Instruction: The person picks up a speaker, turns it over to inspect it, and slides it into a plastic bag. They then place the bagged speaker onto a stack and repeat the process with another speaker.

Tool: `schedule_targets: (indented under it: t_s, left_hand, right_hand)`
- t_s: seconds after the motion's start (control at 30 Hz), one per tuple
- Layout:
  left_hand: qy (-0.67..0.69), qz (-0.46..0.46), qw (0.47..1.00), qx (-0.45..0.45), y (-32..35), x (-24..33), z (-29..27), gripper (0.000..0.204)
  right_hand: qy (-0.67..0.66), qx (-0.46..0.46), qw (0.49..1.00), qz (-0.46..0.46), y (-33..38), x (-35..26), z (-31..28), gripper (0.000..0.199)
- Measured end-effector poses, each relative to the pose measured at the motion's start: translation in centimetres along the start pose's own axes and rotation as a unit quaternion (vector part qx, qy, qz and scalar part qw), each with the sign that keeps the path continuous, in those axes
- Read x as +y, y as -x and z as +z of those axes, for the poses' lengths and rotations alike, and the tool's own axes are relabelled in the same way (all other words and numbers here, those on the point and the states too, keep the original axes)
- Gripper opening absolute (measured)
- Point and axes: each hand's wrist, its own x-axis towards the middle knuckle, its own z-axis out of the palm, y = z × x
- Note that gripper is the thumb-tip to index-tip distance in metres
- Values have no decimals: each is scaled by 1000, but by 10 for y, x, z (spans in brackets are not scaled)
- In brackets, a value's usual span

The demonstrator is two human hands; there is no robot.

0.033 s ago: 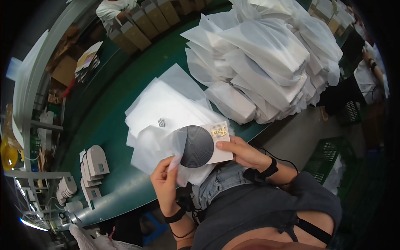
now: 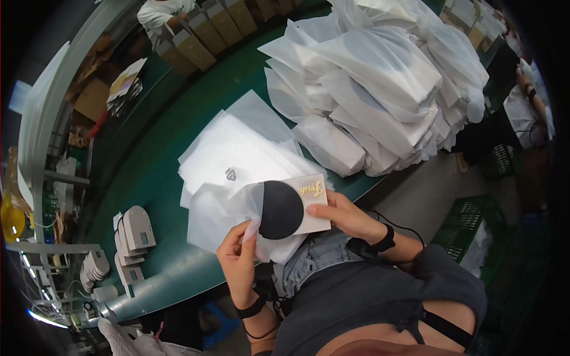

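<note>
My right hand [image 2: 350,215] is closed on the right end of a flat white device [image 2: 282,210] with a round dark grille and gold lettering, thumb on top. The device's left end sits at or inside the mouth of a translucent plastic bag [image 2: 219,207]; how far in, I cannot tell. My left hand [image 2: 238,261] pinches the bag's near edge between thumb and fingers. Under the bag lies a stack of flat translucent bags [image 2: 237,145] on the green table [image 2: 178,261].
A large heap of bagged items [image 2: 380,89] covers the far right of the table. Several similar white devices [image 2: 138,228] stand at the left. Cardboard boxes [image 2: 193,50] line the far side near another person [image 2: 160,16]. A green crate [image 2: 469,228] stands at the right.
My left hand has shifted very slightly to the right, and the device a touch to the left. Both hands keep their hold.
</note>
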Motion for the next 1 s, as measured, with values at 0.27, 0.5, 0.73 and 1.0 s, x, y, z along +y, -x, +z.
schedule_targets:
  t_s: [0.27, 0.5, 0.73, 1.0]
  left_hand:
    - [-320, 208, 924, 33, -8, 1, 31, 17]
    - [-290, 167, 942, 1, 18, -3, 37, 13]
    - [-290, 305, 905, 65, 6, 0, 54, 8]
    - [-263, 259, 926, -82, 21, -16, 56, 9]
  right_hand:
    - [199, 11, 979, -39, -11, 9, 2, 43]
    - [-302, 15, 952, -33, -20, 24, 7, 41]
    - [357, 45, 925, -123, -3, 11, 2, 39]
    - [-114, 75, 987, -85, -37, 28, 8, 40]
